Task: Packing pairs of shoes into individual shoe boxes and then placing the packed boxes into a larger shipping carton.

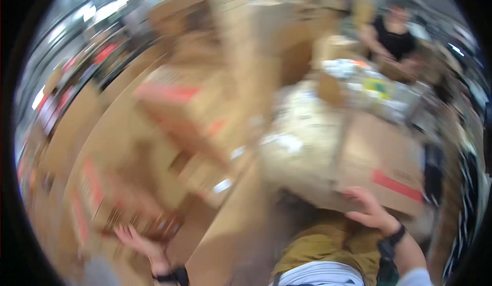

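Motion smears much of the head view. My left hand (137, 242) is stretched out at the lower left, fingers apart, beside a brown carton with red markings (136, 199). That carton lies inside a large cardboard bin (220, 232); whether my fingers touch it I cannot tell. On the right, my right hand (370, 211) has its fingers and thumb spread at the near edge of a flat cardboard box with a red stripe (382, 155). Contact there is also unclear. Neither hand shows anything held.
More cartons (189, 106) are piled in the bin. Pale wrapped goods (305, 137) lie left of the striped box. Beyond it sits a cluster of plastic-looking packages (376, 88). A person in a black top (393, 35) is at the far right.
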A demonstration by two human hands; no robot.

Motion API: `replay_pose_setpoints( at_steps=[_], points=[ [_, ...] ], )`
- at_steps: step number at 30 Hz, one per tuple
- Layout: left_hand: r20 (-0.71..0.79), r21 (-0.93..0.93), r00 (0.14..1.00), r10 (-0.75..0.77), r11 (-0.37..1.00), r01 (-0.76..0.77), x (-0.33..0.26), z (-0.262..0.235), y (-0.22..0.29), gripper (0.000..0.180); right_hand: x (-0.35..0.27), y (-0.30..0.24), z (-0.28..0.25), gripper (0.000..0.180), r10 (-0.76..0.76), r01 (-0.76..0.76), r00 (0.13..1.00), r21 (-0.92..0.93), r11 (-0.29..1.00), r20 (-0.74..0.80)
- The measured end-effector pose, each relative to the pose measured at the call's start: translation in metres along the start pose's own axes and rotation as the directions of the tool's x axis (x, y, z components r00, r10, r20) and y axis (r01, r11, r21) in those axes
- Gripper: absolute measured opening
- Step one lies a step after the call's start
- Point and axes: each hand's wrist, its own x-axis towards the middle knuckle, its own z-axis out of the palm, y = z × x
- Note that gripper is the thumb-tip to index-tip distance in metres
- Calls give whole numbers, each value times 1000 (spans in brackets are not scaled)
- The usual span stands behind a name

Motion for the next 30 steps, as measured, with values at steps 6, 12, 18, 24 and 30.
replay_pose_setpoints(
  at_steps=[6, 12, 18, 24, 30],
  points=[
    [971, -237, 159, 181, 831, 502, -145, 104, 217, 54, -34, 39, -40, 61, -89, 61, 971, -131, 990, -223],
    [829, -465, -282, 483, 876, 132, -258, 197, 291, 57, -161, 132, -87, 58, 102, -455, 643, -272, 848, -759],
    [833, -530, 173, 525, 848, -20, -373, 232, 215, 54, -186, 211, -48, 68, 195, -531, 245, 37, 846, -950],
    [957, -144, 289, -38, 799, 584, -369, 255, 201, 44, -173, 170, -37, 89, 310, -475, 456, 66, 877, -834],
    [979, -161, 190, 78, 865, 475, -349, 256, 197, 49, -180, 165, -42, 90, 256, -488, 613, -104, 866, -747]
  ],
)
